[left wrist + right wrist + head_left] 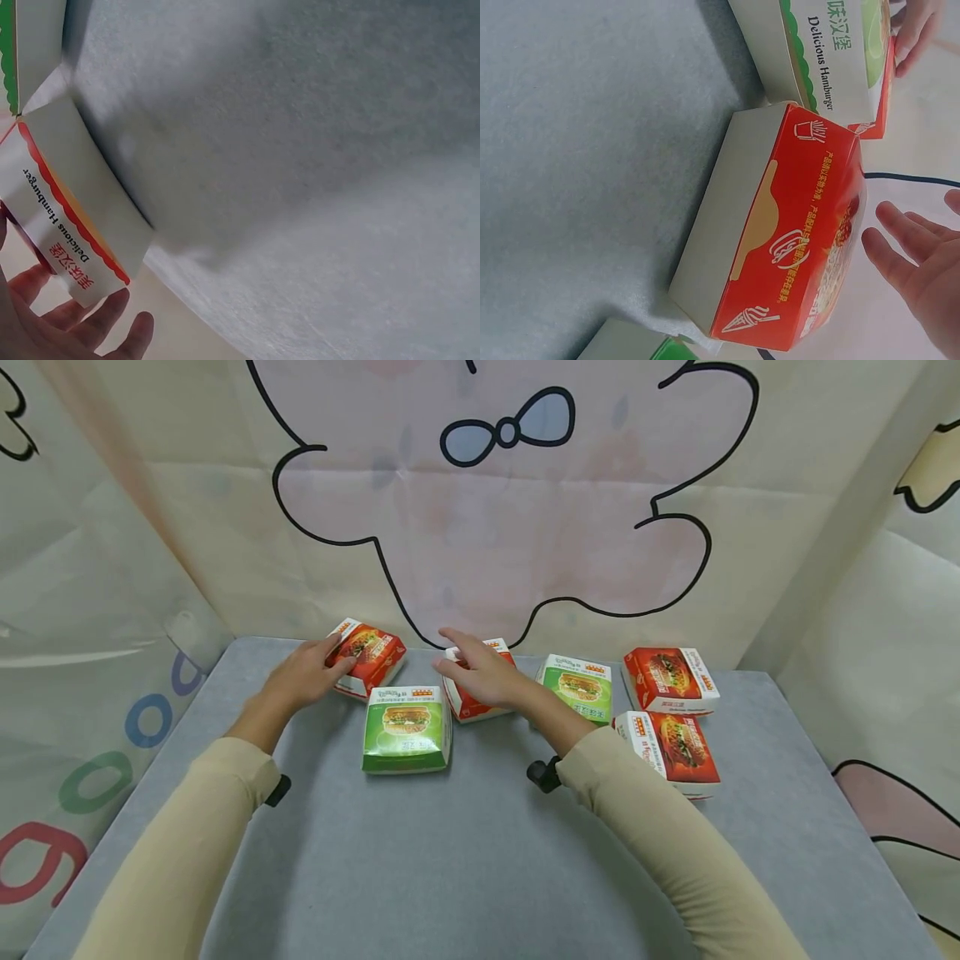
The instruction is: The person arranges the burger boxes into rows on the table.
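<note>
At the back left of the table, my left hand [303, 675] grips a red hamburger box [375, 653] by its left end, thumb on the near side. The left wrist view shows the fingers [105, 319] bent round the end of that box [64, 217]. My right hand [483, 672] hovers above another red hamburger box [463, 700], which it partly covers in the head view. Its fingers are spread and hold nothing; a gap shows between them and the box [780, 225] in the right wrist view. Between the two red boxes, slightly nearer me, sits a green hamburger box [407, 731].
A second green box [577, 689] stands right of my right hand, partly behind the forearm. Farther right are two more red boxes, one at the back [667, 681] and one in front of it [678, 752]. A printed cloth wall [487, 552] borders the grey table [450, 868].
</note>
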A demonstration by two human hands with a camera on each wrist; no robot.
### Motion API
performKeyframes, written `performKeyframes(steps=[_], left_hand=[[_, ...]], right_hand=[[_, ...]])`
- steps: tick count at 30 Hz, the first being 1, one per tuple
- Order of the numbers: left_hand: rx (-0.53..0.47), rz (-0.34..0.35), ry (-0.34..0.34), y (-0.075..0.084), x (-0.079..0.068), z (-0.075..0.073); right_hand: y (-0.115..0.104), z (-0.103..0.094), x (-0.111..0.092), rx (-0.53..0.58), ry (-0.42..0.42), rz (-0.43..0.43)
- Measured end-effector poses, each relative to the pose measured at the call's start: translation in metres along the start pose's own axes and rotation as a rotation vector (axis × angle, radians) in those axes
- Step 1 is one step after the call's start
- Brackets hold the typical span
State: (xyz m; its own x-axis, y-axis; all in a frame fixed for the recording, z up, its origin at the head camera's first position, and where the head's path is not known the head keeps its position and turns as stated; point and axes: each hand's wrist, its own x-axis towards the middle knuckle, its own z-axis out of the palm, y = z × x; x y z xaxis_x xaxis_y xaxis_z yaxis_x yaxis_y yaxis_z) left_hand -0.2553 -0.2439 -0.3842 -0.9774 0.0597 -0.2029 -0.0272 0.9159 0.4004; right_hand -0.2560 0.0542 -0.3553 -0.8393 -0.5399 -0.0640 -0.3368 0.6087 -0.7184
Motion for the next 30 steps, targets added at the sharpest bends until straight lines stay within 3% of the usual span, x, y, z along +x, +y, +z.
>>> performKeyframes(steps=[13, 24, 30], left_hand=[[0.012, -0.032, 0.024, 0.009, 0.005, 0.005], [-0.008, 0.047, 0.036, 0.011, 0.004, 0.004], [-0.003, 0.064, 0.018, 0.012, 0.004, 0.005]], right_hand=[[-0.004, 0.003, 0.005, 0.002, -0.019, 0.007], [-0.010, 0.013, 0.011, -0.029, -0.057, -0.042], [-0.015, 0.021, 0.019, -0.105, -0.092, -0.040]])
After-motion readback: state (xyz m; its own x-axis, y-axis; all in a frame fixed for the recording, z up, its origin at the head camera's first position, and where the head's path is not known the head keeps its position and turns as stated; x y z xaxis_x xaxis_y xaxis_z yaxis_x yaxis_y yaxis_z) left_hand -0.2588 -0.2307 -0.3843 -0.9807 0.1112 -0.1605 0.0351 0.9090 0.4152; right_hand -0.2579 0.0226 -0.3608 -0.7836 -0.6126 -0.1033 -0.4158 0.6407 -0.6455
